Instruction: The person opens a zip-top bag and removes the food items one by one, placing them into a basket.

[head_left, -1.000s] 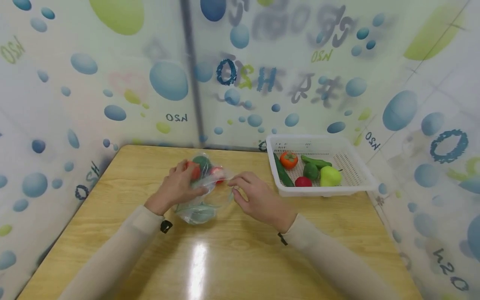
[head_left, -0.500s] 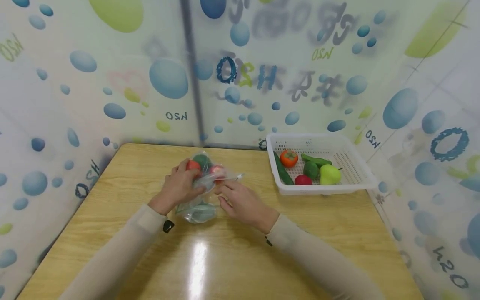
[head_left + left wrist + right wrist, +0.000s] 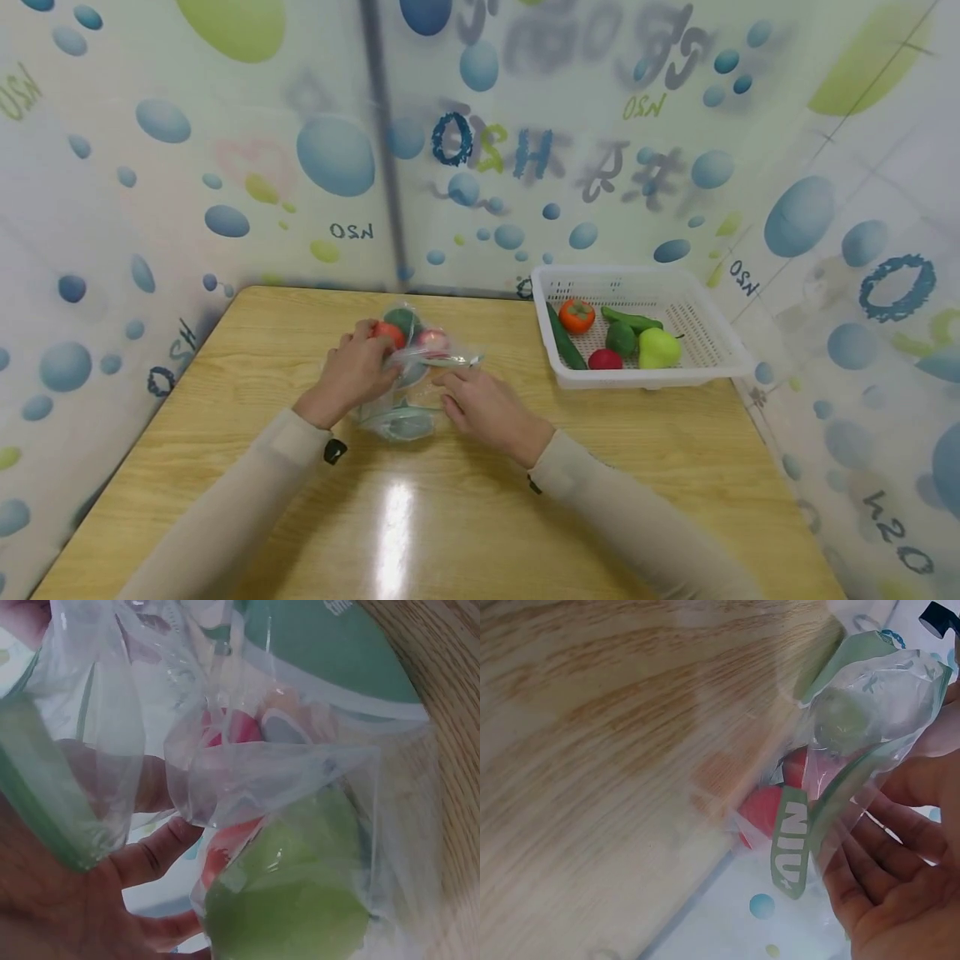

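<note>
A clear zip bag [image 3: 408, 375] with green print lies on the table's left half, holding several fruits. A red one [image 3: 391, 335], a dark green one [image 3: 405, 320] and a pinkish-red one [image 3: 433, 340] show through its film; a light green fruit [image 3: 292, 885] bulges in the left wrist view. My left hand [image 3: 348, 373] grips the bag's left side, its fingertips at the film beside the light green fruit. At the bag's right, my right hand [image 3: 495, 410] touches the mouth flap with extended fingers [image 3: 885, 844] along the green zip strip [image 3: 847, 791].
A white perforated basket [image 3: 645, 380] stands at the table's back right. In it lie a persimmon [image 3: 577, 317], a cucumber [image 3: 566, 340], a long green pepper [image 3: 633, 321], a dark green fruit [image 3: 621, 339], a red fruit [image 3: 605, 359] and a green pear [image 3: 660, 347]. Patterned walls border the table.
My right hand has moved left from the bag's outer corner towards its middle. The mouth flap now lies folded over above the right fingers. My left hand has barely moved.
</note>
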Demonstrator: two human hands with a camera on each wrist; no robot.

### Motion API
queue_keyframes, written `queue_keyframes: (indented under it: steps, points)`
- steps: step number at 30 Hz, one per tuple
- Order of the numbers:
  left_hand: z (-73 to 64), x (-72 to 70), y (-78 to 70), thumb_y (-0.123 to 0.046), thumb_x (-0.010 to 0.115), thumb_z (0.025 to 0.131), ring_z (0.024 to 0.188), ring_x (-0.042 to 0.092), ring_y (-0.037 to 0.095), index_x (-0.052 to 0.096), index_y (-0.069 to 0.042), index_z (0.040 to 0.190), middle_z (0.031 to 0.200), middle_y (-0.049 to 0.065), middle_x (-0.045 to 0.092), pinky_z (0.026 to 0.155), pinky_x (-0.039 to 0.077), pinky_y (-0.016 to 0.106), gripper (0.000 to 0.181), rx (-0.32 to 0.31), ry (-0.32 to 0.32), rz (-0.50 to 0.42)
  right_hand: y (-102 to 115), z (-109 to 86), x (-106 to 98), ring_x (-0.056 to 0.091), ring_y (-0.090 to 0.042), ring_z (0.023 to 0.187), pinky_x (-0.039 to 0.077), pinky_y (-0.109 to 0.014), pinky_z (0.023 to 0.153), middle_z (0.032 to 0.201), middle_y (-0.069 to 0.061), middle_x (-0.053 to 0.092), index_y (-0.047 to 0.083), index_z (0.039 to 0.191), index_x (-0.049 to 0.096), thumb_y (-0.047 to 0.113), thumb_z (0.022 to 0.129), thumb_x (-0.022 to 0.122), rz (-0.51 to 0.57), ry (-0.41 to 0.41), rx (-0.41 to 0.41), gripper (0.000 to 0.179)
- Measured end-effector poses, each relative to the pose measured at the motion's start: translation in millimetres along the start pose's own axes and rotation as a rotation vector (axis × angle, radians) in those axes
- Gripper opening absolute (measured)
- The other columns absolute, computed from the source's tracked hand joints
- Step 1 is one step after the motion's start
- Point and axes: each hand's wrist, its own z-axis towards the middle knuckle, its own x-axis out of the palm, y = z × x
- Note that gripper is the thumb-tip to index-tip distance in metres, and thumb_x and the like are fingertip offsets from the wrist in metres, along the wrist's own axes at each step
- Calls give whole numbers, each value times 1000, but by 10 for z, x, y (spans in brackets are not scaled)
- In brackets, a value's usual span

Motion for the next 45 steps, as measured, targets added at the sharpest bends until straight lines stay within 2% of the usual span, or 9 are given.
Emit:
queue_keyframes:
  steps: [5, 11, 16, 21, 24, 29, 33, 37, 45]
  points:
    - [-17, -25, -9, -21, 75, 105, 127, 69, 65, 74, -1, 118, 167, 39, 53, 97, 60, 82, 24, 17, 3, -11, -10, 6, 23, 81, -26, 115, 70, -45, 99, 143, -16, 82, 5, 151, 73, 12, 116, 68, 12, 12, 39, 36]
    - [-21, -52, -27, -19, 70, 107, 114, 76, 55, 69, 7, 136, 156, 41, 61, 93, 64, 73, 39, 19, 19, -23, -40, 31, 56, 79, -23, 119, 69, -44, 102, 150, -14, 79, 8, 158, 69, 10, 116, 67, 17, 13, 60, 42]
    - [-19, -88, -40, -18, 65, 109, 89, 72, 35, 66, 6, 126, 122, 29, 76, 80, 64, 59, 30, 15, 41, -29, -60, 47, 83, 78, -28, 133, 68, -46, 109, 159, -15, 73, 5, 160, 67, 12, 117, 67, 23, 11, 64, 44]
    - [-50, -93, -36, -15, 60, 109, 73, 63, 26, 60, 4, 129, 96, 19, 76, 64, 52, 41, 28, 27, 71, -114, -61, 50, 92, 78, -31, 136, 67, -47, 113, 161, -17, 72, 3, 161, 66, 12, 116, 70, 22, 15, 76, 46]
    - [-67, -79, -38, -13, 61, 110, 71, 61, 25, 59, 2, 131, 95, 19, 75, 63, 49, 37, 26, 46, 67, -147, -60, 56, 85, 77, -31, 138, 66, -46, 114, 163, -17, 70, 4, 163, 64, 15, 117, 69, 17, 38, 96, 48]
    - [-78, -40, -72, -12, 64, 110, 74, 64, 26, 64, -4, 126, 96, 15, 78, 66, 53, 40, 18, 89, 42, -133, -61, 68, 80, 76, -27, 136, 66, -45, 115, 167, -15, 67, 7, 169, 57, 25, 118, 71, 21, 79, 120, 56]
    - [-81, -20, -76, -11, 65, 110, 76, 65, 27, 68, -5, 126, 96, 13, 78, 70, 56, 44, 18, 98, 36, -106, -35, 114, 109, 74, -32, 142, 65, -49, 117, 169, -17, 65, 7, 169, 55, 29, 116, 76, 27, 58, 106, 62]
    - [-71, 8, -69, -8, 64, 108, 75, 64, 26, 70, -4, 126, 94, 13, 76, 71, 58, 45, 19, 105, 35, -93, -14, 147, 150, 77, -33, 138, 68, -49, 111, 165, -17, 68, 6, 168, 55, 31, 114, 78, 1, 32, 113, 64]
    - [-74, 0, -42, -7, 64, 110, 71, 60, 23, 69, -5, 120, 89, 11, 72, 67, 51, 37, 12, 119, 65, -83, 40, 234, 159, 79, -29, 130, 70, -48, 106, 160, -16, 68, 11, 168, 56, 40, 112, 80, -12, 51, 155, 67]
